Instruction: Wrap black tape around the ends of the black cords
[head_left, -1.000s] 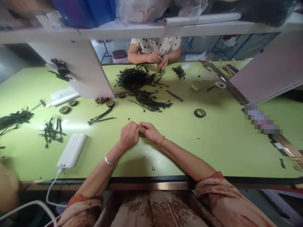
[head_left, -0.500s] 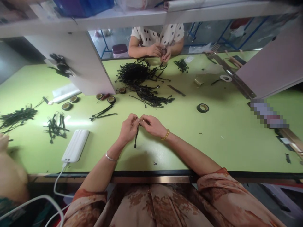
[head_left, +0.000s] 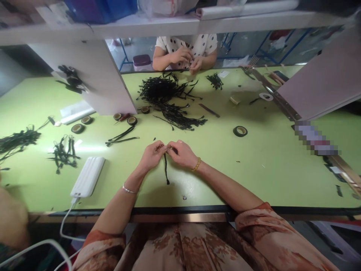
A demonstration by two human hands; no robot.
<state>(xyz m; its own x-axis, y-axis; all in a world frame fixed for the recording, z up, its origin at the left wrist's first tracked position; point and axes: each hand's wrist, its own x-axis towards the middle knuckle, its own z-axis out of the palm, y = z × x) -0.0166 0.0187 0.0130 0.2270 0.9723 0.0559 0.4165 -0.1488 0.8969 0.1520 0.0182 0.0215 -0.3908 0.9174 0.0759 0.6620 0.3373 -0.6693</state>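
Over the green tabletop (head_left: 214, 177), my left hand (head_left: 152, 155) and right hand (head_left: 182, 153) pinch a black cord (head_left: 166, 168), judged light, limp, best held at its far end.

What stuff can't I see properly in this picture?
All in the head view:
- Top end of the black cord: hidden by the left hand and right hand.
- Head of the person opposite: hidden behind the shelf.
- Part of the far-left cord pile: cut off by the picture's edge.
- Purplish thing: blurred into blocks.
- Little ring-like mark: too small to name.
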